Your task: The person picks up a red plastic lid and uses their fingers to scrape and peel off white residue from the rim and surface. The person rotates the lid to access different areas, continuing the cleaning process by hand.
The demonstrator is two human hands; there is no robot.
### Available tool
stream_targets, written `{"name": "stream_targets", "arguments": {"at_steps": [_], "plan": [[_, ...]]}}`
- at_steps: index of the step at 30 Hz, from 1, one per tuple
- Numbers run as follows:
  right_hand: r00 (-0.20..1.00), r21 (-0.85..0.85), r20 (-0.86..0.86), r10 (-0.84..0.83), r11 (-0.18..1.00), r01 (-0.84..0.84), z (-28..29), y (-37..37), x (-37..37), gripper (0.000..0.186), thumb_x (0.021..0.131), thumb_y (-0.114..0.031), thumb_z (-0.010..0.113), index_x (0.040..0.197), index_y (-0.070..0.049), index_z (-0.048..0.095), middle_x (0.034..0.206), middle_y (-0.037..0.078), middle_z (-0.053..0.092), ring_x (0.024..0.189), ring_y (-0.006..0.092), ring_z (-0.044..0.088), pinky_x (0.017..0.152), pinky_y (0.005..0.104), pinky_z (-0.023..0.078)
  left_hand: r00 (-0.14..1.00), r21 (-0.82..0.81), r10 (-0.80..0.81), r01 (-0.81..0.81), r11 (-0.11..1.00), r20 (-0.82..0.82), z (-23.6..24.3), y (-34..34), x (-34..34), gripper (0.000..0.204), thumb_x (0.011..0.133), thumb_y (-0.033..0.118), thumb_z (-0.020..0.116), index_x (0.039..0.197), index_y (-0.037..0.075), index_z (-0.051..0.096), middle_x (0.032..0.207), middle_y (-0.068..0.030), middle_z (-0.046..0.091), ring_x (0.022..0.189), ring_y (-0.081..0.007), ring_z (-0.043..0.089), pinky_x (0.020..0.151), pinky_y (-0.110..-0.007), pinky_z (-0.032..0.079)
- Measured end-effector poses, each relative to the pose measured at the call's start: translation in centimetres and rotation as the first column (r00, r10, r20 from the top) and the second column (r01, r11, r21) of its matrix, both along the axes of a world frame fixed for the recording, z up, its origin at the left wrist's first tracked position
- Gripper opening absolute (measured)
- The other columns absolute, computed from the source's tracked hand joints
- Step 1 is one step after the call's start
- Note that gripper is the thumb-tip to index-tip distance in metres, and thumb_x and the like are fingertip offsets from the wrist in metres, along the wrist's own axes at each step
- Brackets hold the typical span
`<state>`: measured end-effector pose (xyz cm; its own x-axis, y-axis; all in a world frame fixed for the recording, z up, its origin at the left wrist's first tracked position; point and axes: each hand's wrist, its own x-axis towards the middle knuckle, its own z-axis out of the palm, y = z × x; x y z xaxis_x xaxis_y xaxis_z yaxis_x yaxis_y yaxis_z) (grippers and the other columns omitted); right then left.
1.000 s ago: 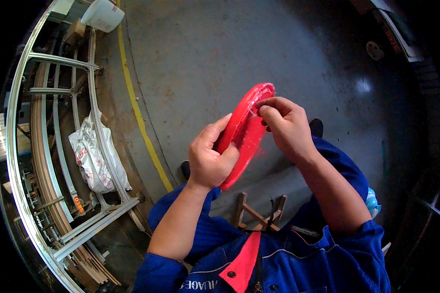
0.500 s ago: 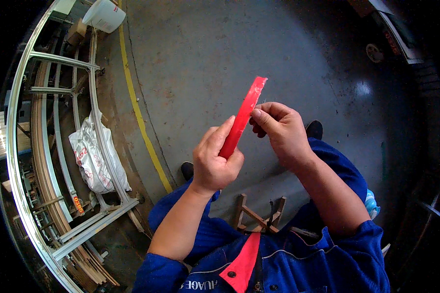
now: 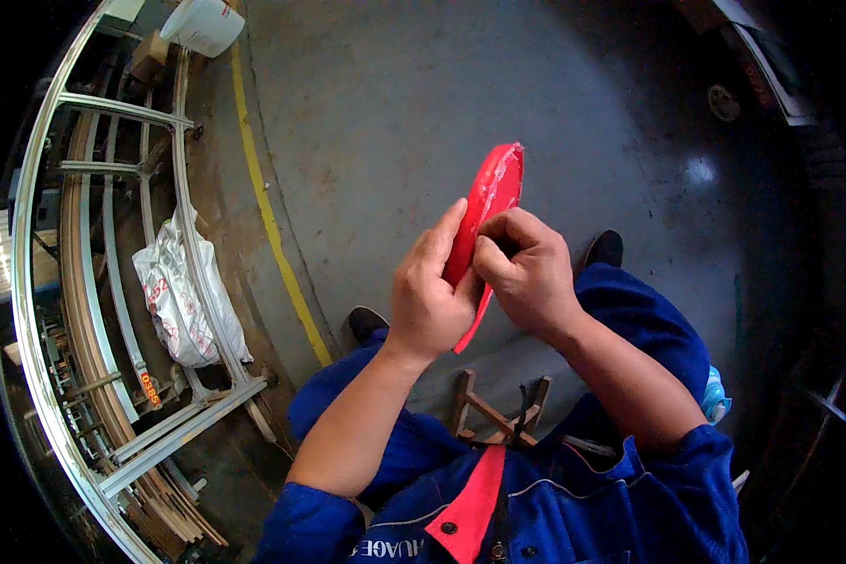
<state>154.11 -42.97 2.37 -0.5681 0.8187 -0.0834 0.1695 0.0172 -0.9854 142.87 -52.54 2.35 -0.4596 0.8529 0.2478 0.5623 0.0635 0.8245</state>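
Note:
A thin red round piece (image 3: 480, 199), shaped like a shallow lid, stands on edge in front of me. Its rim looks ragged, with pale translucent bits along it. My left hand (image 3: 430, 299) grips it from the left, fingers along its outer side and thumb low down. Against its right side is my right hand (image 3: 530, 274), thumb and curled fingers pinched together. Whatever is between those fingertips is hidden.
On the left runs a metal frame rack (image 3: 183, 169) with long strips, a white sack (image 3: 183, 301) and a white bucket (image 3: 203, 26). A yellow floor line (image 3: 271, 211) passes alongside. A small wooden stand (image 3: 487, 412) is between my legs.
The red piece has turned, so more of its right-hand face shows. My right hand has moved slightly left and down, curling closer against it. My left hand has shifted a little right.

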Motion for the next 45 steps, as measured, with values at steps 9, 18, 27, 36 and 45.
{"name": "stream_targets", "arguments": {"at_steps": [9, 18, 27, 36, 45], "plan": [[0.994, 0.194, 0.096, -0.045, 0.981, 0.026, 0.9, 0.8, -0.4, 0.012, 0.075, -0.010, 0.071, 0.077, 0.000, 0.066, 0.075, 0.016, 0.065, 0.068, 0.0282, 0.066, 0.063, 0.0397, 0.051, 0.997, -0.035, 0.058, -0.056, 0.998, 0.044, 0.5, 0.0, 0.8, 0.057, 0.086, 0.003, 0.077, 0.139, -0.005, 0.058, 0.112, -0.0233, 0.070, 0.101, -0.0384, 0.071, 0.088, -0.043, 0.058], [0.992, 0.285, 0.111, -0.065, 0.958, 0.031, 0.4, 1.0, -0.5, 0.013, 0.074, -0.012, 0.072, 0.073, -0.001, 0.063, 0.074, 0.015, 0.062, 0.069, 0.0331, 0.064, 0.064, 0.0424, 0.051, 0.997, -0.068, 0.083, -0.083, 0.994, 0.000, 0.7, 0.1, 0.5, 0.055, 0.085, 0.003, 0.077, 0.137, -0.005, 0.060, 0.110, -0.0235, 0.071, 0.100, -0.0390, 0.071, 0.088, -0.044, 0.057], [0.992, 0.315, 0.117, -0.049, 0.949, 0.010, 0.6, 1.4, -0.4, 0.014, 0.074, -0.012, 0.072, 0.074, -0.002, 0.063, 0.075, 0.014, 0.063, 0.070, 0.0324, 0.064, 0.064, 0.0416, 0.051, 0.982, -0.097, 0.123, -0.110, 0.989, 0.144, 0.3, 0.0, 0.0, 0.047, 0.088, 0.003, 0.073, 0.133, -0.005, 0.063, 0.114, -0.0247, 0.072, 0.105, -0.0377, 0.072, 0.092, -0.043, 0.057], [0.994, 0.202, 0.107, -0.014, 0.979, -0.008, 0.9, 0.8, -0.2, 0.014, 0.078, -0.013, 0.073, 0.082, -0.001, 0.067, 0.076, 0.014, 0.066, 0.069, 0.0265, 0.066, 0.066, 0.0380, 0.053, 0.888, -0.135, 0.171, -0.124, 0.983, 0.427, 0.1, -0.1, -0.5, 0.046, 0.091, 0.004, 0.072, 0.136, -0.006, 0.063, 0.125, -0.0223, 0.072, 0.114, -0.0269, 0.072, 0.097, -0.037, 0.057], [0.999, -0.176, -0.047, 0.025, 0.984, -0.033, 0.6, 0.2, -0.5, 0.024, 0.093, -0.021, 0.079, 0.096, 0.002, 0.072, 0.084, 0.011, 0.075, 0.077, 0.0140, 0.070, 0.071, 0.0307, 0.056, 0.901, -0.082, 0.164, -0.143, 0.986, 0.402, -0.4, -0.1, -0.6, 0.049, 0.092, 0.004, 0.071, 0.139, -0.005, 0.060, 0.127, -0.0225, 0.071, 0.114, -0.0278, 0.071, 0.098, -0.037, 0.057]]}}
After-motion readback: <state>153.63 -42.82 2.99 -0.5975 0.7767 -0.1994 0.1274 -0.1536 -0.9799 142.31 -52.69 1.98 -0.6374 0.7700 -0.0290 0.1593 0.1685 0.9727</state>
